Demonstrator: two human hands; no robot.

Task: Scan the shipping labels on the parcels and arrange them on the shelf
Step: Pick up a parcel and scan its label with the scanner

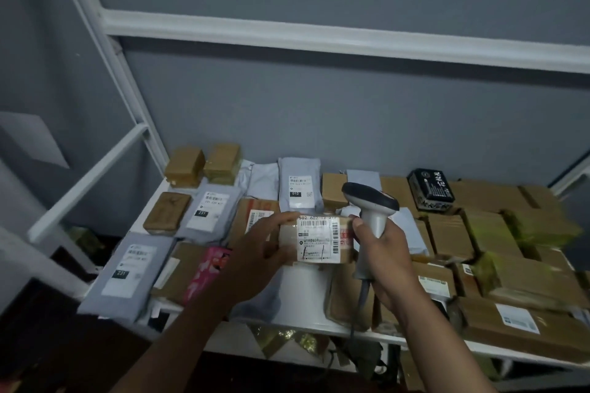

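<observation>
Parcels covered most of the white shelf [306, 297], a metal-framed rack set against a grey wall. At the middle of the view the left hand [258, 252] held a small brown cardboard parcel [316, 241] above the shelf, fingers wrapped over its left end and thumb underneath, with its white shipping label [319, 241] facing up toward the camera. The label carried barcodes and some handwritten marks. The right hand [383, 252] was closed around the handle of a grey barcode scanner [372, 201], whose dark head sat just above and behind the parcel's right end; the thumb touched that end of the parcel. The scanner's cable [362, 300] hung down from the base of the handle past the shelf's front edge.

On the shelf's left part lay grey poly mailers: one at the front [127, 274] with a label marked 231, one further back [210, 212] with the same number, and a taller mailer [298, 182] marked 010 near the wall. Two taped brown boxes [204, 166] stood side by side in the back left corner. A pink packet [209, 268] lay just left of the left wrist. A black box [431, 188] with white lettering rested on cardboard boxes at the back right, and more brown boxes [498, 252] crowded the right part of the shelf.
</observation>
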